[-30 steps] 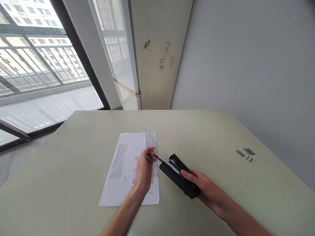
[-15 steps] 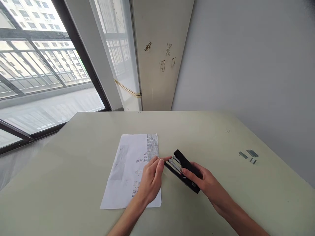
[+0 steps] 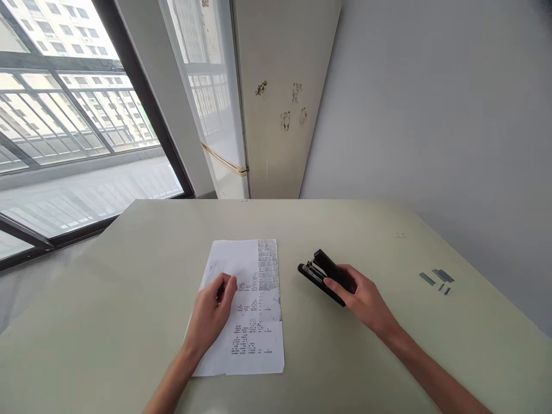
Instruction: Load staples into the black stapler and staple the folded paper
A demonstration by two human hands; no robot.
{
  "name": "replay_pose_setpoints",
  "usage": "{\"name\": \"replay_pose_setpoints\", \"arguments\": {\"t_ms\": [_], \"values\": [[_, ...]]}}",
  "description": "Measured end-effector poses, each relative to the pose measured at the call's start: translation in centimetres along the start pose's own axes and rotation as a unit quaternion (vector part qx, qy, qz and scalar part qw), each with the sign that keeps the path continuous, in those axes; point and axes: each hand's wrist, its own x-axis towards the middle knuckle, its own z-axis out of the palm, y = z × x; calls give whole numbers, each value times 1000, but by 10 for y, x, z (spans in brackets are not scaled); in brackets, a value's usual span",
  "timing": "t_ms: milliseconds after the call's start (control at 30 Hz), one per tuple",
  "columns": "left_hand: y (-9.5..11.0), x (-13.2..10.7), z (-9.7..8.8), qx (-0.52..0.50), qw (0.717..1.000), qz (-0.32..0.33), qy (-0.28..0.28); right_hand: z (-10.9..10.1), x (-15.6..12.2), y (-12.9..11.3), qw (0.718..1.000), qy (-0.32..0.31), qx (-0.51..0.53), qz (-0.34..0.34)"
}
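A black stapler (image 3: 318,271) lies on the pale green table (image 3: 345,230), right of centre, with my right hand (image 3: 360,294) wrapped over its near end. A printed sheet of paper (image 3: 254,310) lies in the middle of the table. My left hand (image 3: 211,313) rests on the left part of that sheet, fingers loosely curled and pressing down on it, with nothing held in them.
Several loose strips of staples (image 3: 435,278) lie near the table's right edge by the grey wall. Behind the table stands a tall cream cabinet (image 3: 276,98). A large window with railings (image 3: 64,115) fills the left side.
My left hand left the stapler's front and moved left onto the paper. My right hand shifted the stapler farther back and right, and the stapler is now closed up.
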Motion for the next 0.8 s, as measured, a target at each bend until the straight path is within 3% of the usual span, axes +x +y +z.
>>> {"name": "replay_pose_setpoints", "arguments": {"t_ms": [100, 267, 467, 800], "values": [[-23, -6, -15, 107, 993, 53, 25, 6, 28, 6, 996, 37, -50, -59], [-51, -19, -11, 200, 971, 127, -13, 23, 79, -1, 982, 72, -103, -141], [-53, -26, -8, 271, 935, 228, -5, 48, 124, -19, 961, 73, -146, -221], [-54, -40, -9, 276, 929, 246, -3, 88, 159, -41, 955, 28, -152, -255]]}}
